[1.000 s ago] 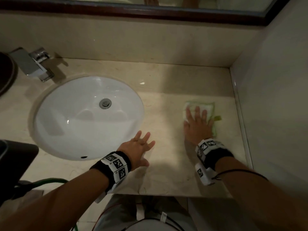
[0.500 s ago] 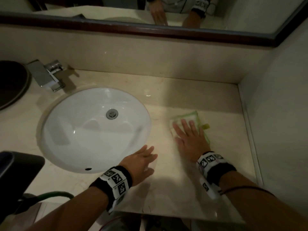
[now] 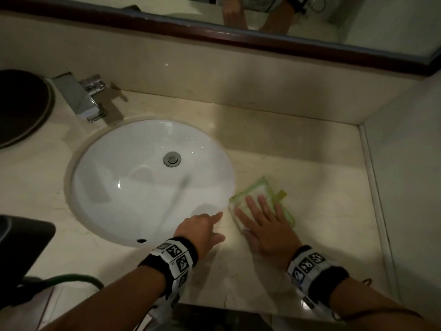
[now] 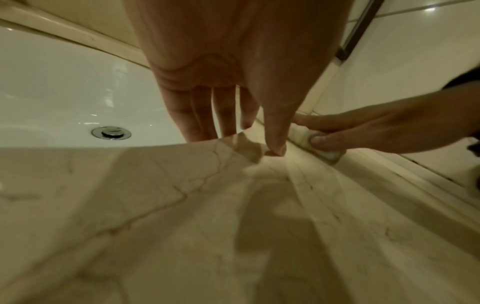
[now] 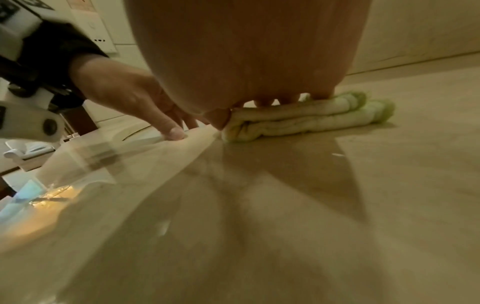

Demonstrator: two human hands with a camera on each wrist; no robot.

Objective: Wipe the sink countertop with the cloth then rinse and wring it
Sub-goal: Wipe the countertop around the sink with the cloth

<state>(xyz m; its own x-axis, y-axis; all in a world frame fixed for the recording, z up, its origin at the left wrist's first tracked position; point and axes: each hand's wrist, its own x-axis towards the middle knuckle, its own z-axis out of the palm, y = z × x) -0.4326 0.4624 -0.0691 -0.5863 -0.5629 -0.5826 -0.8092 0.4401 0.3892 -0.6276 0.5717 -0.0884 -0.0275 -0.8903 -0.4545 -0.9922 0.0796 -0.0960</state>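
A folded white cloth with green edging point(image 3: 257, 191) point(image 5: 309, 116) lies on the beige marble countertop point(image 3: 322, 187), just right of the white oval sink point(image 3: 133, 187). My right hand point(image 3: 261, 217) presses flat on the cloth with straight, spread fingers. My left hand point(image 3: 202, 226) rests on the counter at the sink's front right rim, fingers straight point(image 4: 205, 115) and reaching over the basin edge, thumb on the marble. It holds nothing. The two hands are a short gap apart.
A chrome faucet point(image 3: 81, 97) stands behind the sink at the left. A dark round object point(image 3: 19, 106) sits at the far left. Walls close the counter at the back and right point(image 3: 405, 163). A mirror point(image 3: 262, 13) hangs above. A green hose point(image 3: 69, 279) runs below the front edge.
My right hand has slid the cloth leftward and toward me, from the right part of the counter up to the sink's rim. The left hand has stayed at the sink's front edge.
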